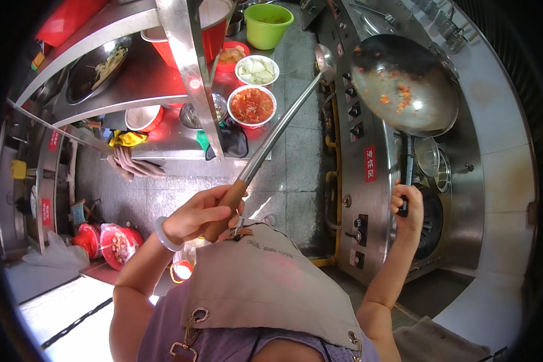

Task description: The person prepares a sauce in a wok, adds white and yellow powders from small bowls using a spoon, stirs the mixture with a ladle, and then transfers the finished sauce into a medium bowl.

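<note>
My left hand (203,217) grips the wooden end of a long steel wok ladle (276,124). Its bowl, up and away from me, is near the stove's front edge, beside the wok but apart from it. My right hand (408,201) is closed around the black handle of a wok (421,104). The wok is tilted over the steel cooking range (366,199), and orange-red bits of food (403,96) cling to its inner surface. Below my right hand, a dark burner (427,226) shows in part.
On the steel prep table (176,147) at left stand a bowl of chopped red food (252,106), a bowl of pale slices (257,71) and a green bucket (267,27). Above it runs a steel shelf (154,86). Red bins (117,244) sit low at left. Steel strainers (427,156) lie beside the wok.
</note>
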The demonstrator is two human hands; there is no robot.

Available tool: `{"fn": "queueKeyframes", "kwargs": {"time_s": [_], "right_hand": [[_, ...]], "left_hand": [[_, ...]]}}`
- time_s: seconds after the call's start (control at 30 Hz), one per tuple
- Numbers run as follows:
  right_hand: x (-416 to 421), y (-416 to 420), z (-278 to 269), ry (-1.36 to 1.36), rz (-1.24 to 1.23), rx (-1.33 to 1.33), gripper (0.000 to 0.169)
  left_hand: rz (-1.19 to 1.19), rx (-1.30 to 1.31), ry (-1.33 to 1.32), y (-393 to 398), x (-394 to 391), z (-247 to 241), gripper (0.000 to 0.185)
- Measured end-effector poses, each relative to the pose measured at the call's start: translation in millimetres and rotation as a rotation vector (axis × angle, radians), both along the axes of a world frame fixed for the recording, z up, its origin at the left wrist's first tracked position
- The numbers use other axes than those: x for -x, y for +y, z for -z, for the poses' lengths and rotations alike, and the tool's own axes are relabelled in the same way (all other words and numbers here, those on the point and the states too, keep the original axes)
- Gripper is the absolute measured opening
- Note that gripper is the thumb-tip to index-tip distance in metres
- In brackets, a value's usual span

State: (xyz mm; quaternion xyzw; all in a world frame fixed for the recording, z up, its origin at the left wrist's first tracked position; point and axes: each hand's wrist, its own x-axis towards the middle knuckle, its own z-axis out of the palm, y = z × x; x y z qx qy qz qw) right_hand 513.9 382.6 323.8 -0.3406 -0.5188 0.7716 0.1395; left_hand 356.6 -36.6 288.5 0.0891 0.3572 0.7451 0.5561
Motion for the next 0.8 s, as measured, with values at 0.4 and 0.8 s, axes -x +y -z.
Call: {"fn": "queueKeyframes", "kwargs": {"time_s": [0.4, 0.8], "right_hand": [[26, -81, 49, -0.197, -0.189, -0.034, 0.007], [40, -82, 46, -0.144, -0.351, -0.185, 0.010]], "left_hand": [[0.110, -0.200, -0.172, -7, 28, -12, 0.068], [-0.035, 0.263, 0.209, 51, 34, 44, 0.033]]}}
